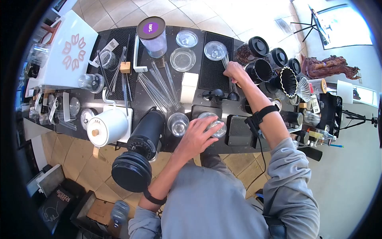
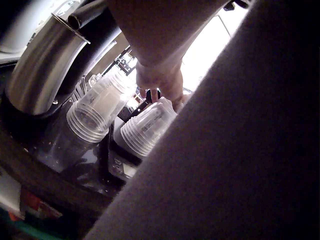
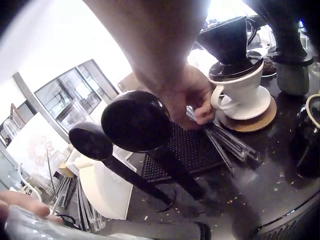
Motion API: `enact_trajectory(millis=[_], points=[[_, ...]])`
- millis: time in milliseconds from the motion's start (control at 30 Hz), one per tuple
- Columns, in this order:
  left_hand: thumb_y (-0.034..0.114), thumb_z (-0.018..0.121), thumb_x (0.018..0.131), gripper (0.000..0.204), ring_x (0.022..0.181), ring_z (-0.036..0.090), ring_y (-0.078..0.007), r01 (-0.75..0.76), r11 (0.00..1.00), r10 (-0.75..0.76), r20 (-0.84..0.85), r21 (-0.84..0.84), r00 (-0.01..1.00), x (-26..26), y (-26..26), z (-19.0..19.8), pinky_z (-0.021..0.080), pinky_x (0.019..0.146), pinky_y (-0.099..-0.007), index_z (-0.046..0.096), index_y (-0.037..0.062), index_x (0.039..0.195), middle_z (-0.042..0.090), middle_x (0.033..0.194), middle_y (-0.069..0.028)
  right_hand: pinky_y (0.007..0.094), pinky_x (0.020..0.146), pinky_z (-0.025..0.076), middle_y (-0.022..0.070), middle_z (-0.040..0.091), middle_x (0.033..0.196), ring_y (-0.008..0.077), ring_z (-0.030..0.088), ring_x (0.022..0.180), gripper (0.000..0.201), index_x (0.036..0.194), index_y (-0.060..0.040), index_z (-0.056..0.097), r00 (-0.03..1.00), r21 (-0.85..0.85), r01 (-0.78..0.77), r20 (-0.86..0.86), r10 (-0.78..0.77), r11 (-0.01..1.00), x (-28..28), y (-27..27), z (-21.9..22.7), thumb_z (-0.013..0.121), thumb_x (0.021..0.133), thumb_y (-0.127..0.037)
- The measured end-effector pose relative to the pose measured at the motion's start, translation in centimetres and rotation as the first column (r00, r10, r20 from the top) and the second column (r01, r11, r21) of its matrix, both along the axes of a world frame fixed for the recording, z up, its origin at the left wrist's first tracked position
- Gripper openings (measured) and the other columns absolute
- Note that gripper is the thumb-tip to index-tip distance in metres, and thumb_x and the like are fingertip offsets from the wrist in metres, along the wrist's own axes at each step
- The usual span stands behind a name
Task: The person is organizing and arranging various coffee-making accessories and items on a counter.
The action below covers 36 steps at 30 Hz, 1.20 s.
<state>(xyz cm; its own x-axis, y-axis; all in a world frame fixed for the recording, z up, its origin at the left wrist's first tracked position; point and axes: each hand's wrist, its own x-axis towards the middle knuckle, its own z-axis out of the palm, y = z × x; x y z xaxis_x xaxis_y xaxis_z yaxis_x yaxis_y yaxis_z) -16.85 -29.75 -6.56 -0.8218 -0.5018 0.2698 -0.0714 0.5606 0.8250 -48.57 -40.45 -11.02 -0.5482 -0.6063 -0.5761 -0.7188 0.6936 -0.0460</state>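
My left hand (image 1: 201, 133) lies over an upside-down stack of clear plastic cups (image 2: 145, 127), its fingers and thumb curved round the upper end. A second upturned cup stack (image 2: 95, 110) stands just left of it. My right hand (image 1: 237, 74) reaches to the far side of the counter and grips a bundle of thin, clear-wrapped straws (image 3: 227, 145). One end of the bundle fans out on the dark counter beyond my curled fingers. Beneath that hand is a black ribbed mat (image 3: 187, 155).
Two black scoops (image 3: 135, 122) stand near my right forearm, with a white cup (image 3: 245, 92) bearing a black dripper beyond. A black grinder (image 1: 147, 137) and white kettle (image 1: 105, 129) are on the left. Loose straws (image 1: 157, 85) and a white box (image 1: 189, 88) lie mid-counter.
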Motion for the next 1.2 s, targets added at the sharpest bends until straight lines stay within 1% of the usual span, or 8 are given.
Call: enact_trajectory(millis=[233,300,500,800,833,933,1100,1200], points=[[0.018,0.076,0.079,0.058,0.119,0.054,-0.0282,-0.003,1.0,0.003,-0.013,0.006,1.0,0.1,0.0,-0.1,0.041,0.099,-0.0427,0.057,0.015,0.134,0.054,0.135,-0.0085,0.0384,0.047,0.056,0.0184,0.069,0.07,0.028,0.07,0.057,0.027,0.074,0.0101,0.065,0.993,0.076,-0.105,-0.049,0.109,0.992,0.1,-0.5,-0.1,0.06,0.079,-0.016],[0.018,0.076,0.079,0.058,0.119,0.054,-0.0284,-0.007,1.0,0.007,-0.015,0.0,1.0,0.1,-0.1,-0.2,0.041,0.099,-0.0428,0.057,0.0153,0.134,0.054,0.135,-0.0083,0.0355,0.052,0.057,0.0175,0.068,0.07,0.0283,0.07,0.06,0.017,0.076,0.0053,0.067,1.0,0.081,0.0,-0.015,0.002,0.997,0.4,-0.4,0.2,0.058,0.073,-0.009],[0.021,0.073,0.082,0.056,0.123,0.051,-0.0277,0.015,1.0,-0.015,0.01,0.022,1.0,0.2,0.0,-0.3,0.039,0.102,-0.0424,0.055,0.0159,0.135,0.051,0.137,-0.0084,0.0349,0.041,0.043,0.0105,0.058,0.058,0.0207,0.054,0.043,0.043,0.07,0.0067,0.06,1.0,0.362,0.012,0.022,-0.021,0.932,0.6,-1.3,1.8,0.056,0.091,-0.03],[0.024,0.072,0.083,0.057,0.123,0.05,-0.0281,0.027,1.0,-0.028,0.031,0.004,0.999,0.4,0.0,-0.1,0.039,0.103,-0.043,0.054,0.0159,0.136,0.051,0.136,-0.0079,0.0374,0.047,0.052,0.0196,0.059,0.055,0.0237,0.062,0.046,0.04,0.071,0.0119,0.067,0.976,0.031,-0.219,0.005,0.219,0.975,3.0,1.5,12.2,0.058,0.087,-0.024],[0.024,0.072,0.083,0.057,0.123,0.05,-0.0281,0.034,0.999,-0.034,0.024,0.004,0.999,0.4,0.0,-0.1,0.039,0.103,-0.043,0.054,0.0159,0.136,0.051,0.136,-0.0079,0.0417,0.069,0.057,0.0255,0.068,0.076,0.0344,0.071,0.07,0.035,0.081,0.0095,0.069,0.959,0.007,-0.268,-0.095,0.268,0.963,3.4,1.7,13.8,0.063,0.083,-0.025],[0.025,0.073,0.083,0.058,0.123,0.05,-0.0282,0.029,0.999,-0.029,0.019,-0.014,0.999,0.5,-0.1,-0.3,0.038,0.103,-0.043,0.053,0.016,0.137,0.052,0.136,-0.0079,0.0443,0.066,0.054,0.0245,0.062,0.06,0.0363,0.067,0.06,0.038,0.07,0.0118,0.065,0.979,-0.124,-0.186,-0.105,0.173,0.975,4.7,3.1,18.1,0.061,0.084,-0.023],[0.027,0.073,0.085,0.058,0.123,0.05,-0.0305,0.028,0.999,-0.028,0.014,0.018,1.0,0.9,-0.3,1.1,0.038,0.103,-0.0431,0.052,0.0124,0.137,0.051,0.137,-0.0096,0.0359,0.048,0.047,0.0105,0.053,0.049,0.0194,0.058,0.045,0.033,0.077,0.0056,0.058,0.987,-0.251,-0.112,0.084,0.136,0.961,7.7,8.4,23.7,0.059,0.089,-0.025],[0.023,0.071,0.088,0.06,0.127,0.049,-0.029,0.041,0.965,-0.007,-0.129,0.26,0.992,1.3,-0.4,3.5,0.039,0.106,-0.0422,0.046,0.0059,0.14,0.049,0.138,-0.0131,0.0293,0.042,0.041,0.0027,0.051,0.051,0.0102,0.053,0.044,0.029,0.088,-0.0006,0.058,0.926,-0.307,-0.137,0.297,0.231,0.942,9.0,13.2,24.2,0.06,0.094,-0.029]])
